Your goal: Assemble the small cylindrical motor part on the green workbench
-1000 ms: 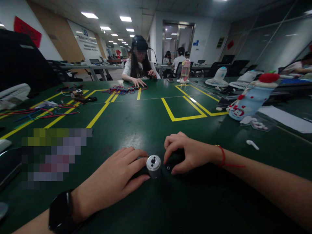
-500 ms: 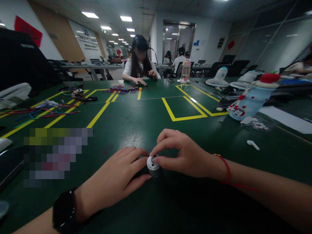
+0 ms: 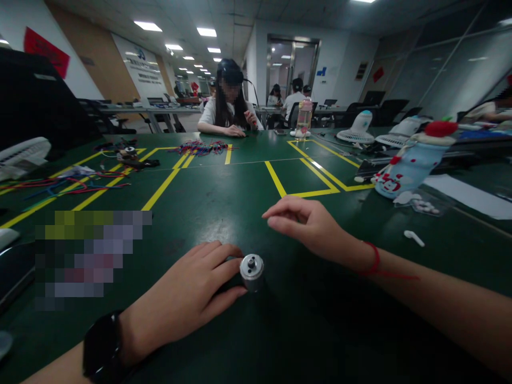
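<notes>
A short silver metal cylinder stands on the green table, with a small dark piece sitting in the hole on its top. My left hand, a black watch on its wrist, lies on the table and grips the cylinder's left side with its fingertips. A dark part under that hand is mostly hidden. My right hand, with a red string on the wrist, hovers above and to the right of the cylinder. Its fingers are loosely curled and nothing shows in them.
Yellow tape lines mark boxes on the table. A blue plush bottle and a small white piece lie to the right, coloured cords to the left. A person works at the far side beside a cord bundle.
My right hand went from a dark part on the table to the cylinder's top, then lifted up and away. A small dark piece now sits in the top hole. My left hand stayed.
</notes>
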Demonstrator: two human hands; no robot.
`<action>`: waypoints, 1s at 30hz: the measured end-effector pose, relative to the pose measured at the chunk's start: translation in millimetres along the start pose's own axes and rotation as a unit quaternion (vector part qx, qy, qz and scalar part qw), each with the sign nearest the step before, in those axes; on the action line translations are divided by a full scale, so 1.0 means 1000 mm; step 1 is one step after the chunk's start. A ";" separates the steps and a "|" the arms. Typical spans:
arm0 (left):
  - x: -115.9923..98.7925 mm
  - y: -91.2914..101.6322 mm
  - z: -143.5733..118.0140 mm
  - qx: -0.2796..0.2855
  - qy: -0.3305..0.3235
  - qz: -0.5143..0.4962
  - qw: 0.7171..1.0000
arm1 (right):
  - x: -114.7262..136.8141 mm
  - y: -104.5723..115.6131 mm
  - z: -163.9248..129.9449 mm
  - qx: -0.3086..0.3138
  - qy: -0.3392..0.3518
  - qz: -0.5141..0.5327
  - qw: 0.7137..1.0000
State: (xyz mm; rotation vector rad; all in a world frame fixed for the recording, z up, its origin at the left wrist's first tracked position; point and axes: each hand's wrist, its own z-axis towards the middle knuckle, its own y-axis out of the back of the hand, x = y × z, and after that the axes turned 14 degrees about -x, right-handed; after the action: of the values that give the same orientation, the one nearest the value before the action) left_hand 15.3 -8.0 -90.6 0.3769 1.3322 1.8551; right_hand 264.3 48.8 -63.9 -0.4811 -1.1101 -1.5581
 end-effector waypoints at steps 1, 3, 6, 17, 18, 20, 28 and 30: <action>0.000 0.000 0.000 0.001 0.003 -0.001 1.000 | -0.012 0.006 0.006 -0.044 -0.034 0.000 0.998; -0.001 -0.001 0.000 0.003 0.007 -0.004 1.000 | -0.040 0.021 0.016 -0.147 -0.098 -0.026 0.984; 0.000 -0.002 -0.001 0.005 0.009 -0.006 1.000 | -0.080 0.039 0.028 -0.222 -0.139 -0.042 0.964; 0.000 -0.001 0.000 0.016 0.013 -0.005 1.000 | -0.100 0.042 0.030 -0.204 -0.147 -0.063 0.966; 0.000 -0.001 0.000 0.016 0.012 -0.005 1.000 | -0.100 0.042 0.030 -0.201 -0.145 -0.068 0.966; -0.001 0.000 0.000 0.014 0.010 -0.006 1.000 | -0.101 0.043 0.030 -0.192 -0.139 -0.078 0.968; 0.000 0.000 0.002 0.002 0.003 -0.003 1.000 | -0.063 0.029 0.021 -0.117 -0.054 -0.104 0.986; 0.003 -0.002 0.003 -0.001 0.001 0.001 1.000 | -0.040 0.016 0.012 -0.056 0.002 -0.090 0.994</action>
State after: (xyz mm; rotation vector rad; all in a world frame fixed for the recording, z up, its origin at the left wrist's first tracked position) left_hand 16.4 -4.0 -91.7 0.3742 1.3322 1.8584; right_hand 287.8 81.1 -83.0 -0.4636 -1.0915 -1.7843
